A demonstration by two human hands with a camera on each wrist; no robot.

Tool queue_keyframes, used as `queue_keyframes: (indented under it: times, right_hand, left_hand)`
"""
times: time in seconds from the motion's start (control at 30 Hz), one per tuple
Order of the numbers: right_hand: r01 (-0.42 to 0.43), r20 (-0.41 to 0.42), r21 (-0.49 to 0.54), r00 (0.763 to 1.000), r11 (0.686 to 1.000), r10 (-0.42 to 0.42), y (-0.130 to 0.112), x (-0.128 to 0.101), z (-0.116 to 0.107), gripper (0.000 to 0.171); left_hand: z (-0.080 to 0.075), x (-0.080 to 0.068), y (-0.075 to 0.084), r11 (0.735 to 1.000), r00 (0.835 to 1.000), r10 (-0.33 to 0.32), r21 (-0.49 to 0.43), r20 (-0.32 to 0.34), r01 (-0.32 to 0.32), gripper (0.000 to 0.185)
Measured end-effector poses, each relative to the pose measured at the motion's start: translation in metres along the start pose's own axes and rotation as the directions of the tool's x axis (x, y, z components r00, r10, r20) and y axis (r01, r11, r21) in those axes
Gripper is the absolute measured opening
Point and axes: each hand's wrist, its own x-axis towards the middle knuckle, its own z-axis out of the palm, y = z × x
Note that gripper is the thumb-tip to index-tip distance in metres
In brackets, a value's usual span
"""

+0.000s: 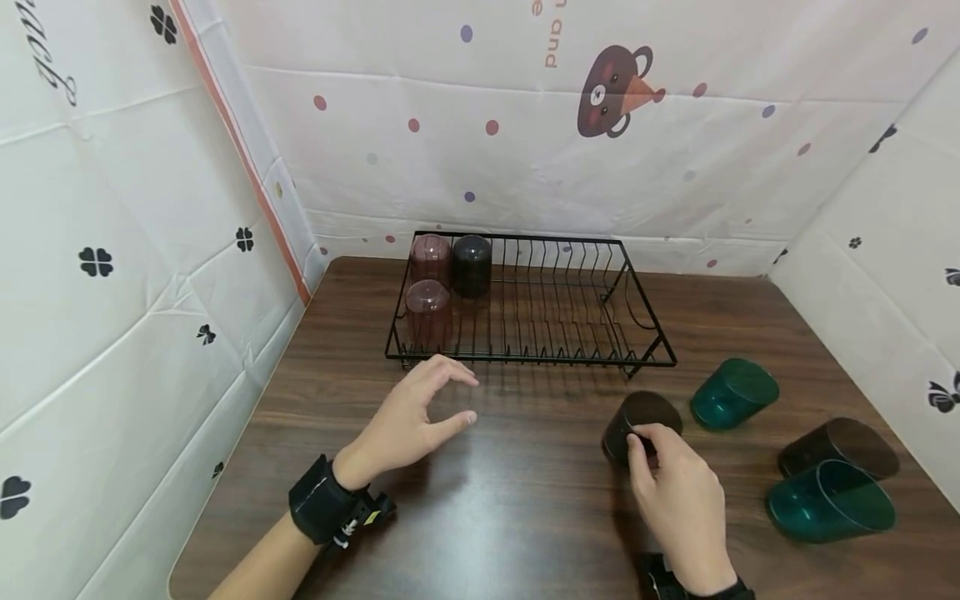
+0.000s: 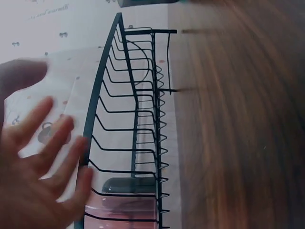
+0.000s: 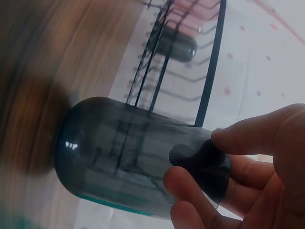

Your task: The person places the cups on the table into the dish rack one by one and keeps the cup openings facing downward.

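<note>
My right hand pinches the rim of a dark smoky cup lying on its side on the wooden table; the right wrist view shows that cup with a thumb inside its mouth and fingers outside. My left hand hovers open above the table, just in front of the black wire dish rack, holding nothing. Spread fingers show beside the rack in the left wrist view. Two pink cups and one dark cup stand upside down in the rack's left end.
To the right lie a teal cup, a dark brown cup and another teal cup, all on their sides. Patterned white sheets wall the table on three sides. The rack's right part holds no cups.
</note>
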Motion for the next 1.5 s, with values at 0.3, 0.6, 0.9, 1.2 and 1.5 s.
queue_keyframes:
  times: [0.3, 0.6, 0.9, 1.2, 1.5]
  right_hand:
    - [0.046, 0.053, 0.029, 0.997, 0.999, -0.048, -0.023, 0.0, 0.012, 0.01]
    - [0.118, 0.087, 0.063, 0.989, 0.991, -0.123, -0.042, -0.002, 0.022, 0.009]
    - [0.156, 0.134, 0.09, 0.977, 0.984, -0.167, -0.061, -0.003, 0.028, 0.009]
    - [0.226, 0.141, 0.131, 0.959, 0.965, -0.244, -0.08, -0.005, 0.035, 0.007]
    - [0.26, 0.142, 0.15, 0.949, 0.954, -0.281, -0.092, -0.006, 0.038, 0.007]
  left_hand:
    - [0.025, -0.005, -0.001, 0.998, 0.984, -0.05, 0.034, 0.17, 0.045, 0.057]
    - [0.037, -0.005, 0.004, 0.998, 0.981, -0.054, 0.027, 0.184, 0.05, 0.063]
    - [0.046, -0.005, 0.002, 0.998, 0.979, -0.055, 0.02, 0.197, 0.052, 0.072]
    - [0.053, -0.007, 0.002, 0.999, 0.967, -0.05, -0.005, 0.251, 0.053, 0.079]
    - [0.05, -0.008, 0.003, 0.996, 0.961, -0.084, -0.01, 0.264, 0.09, 0.083]
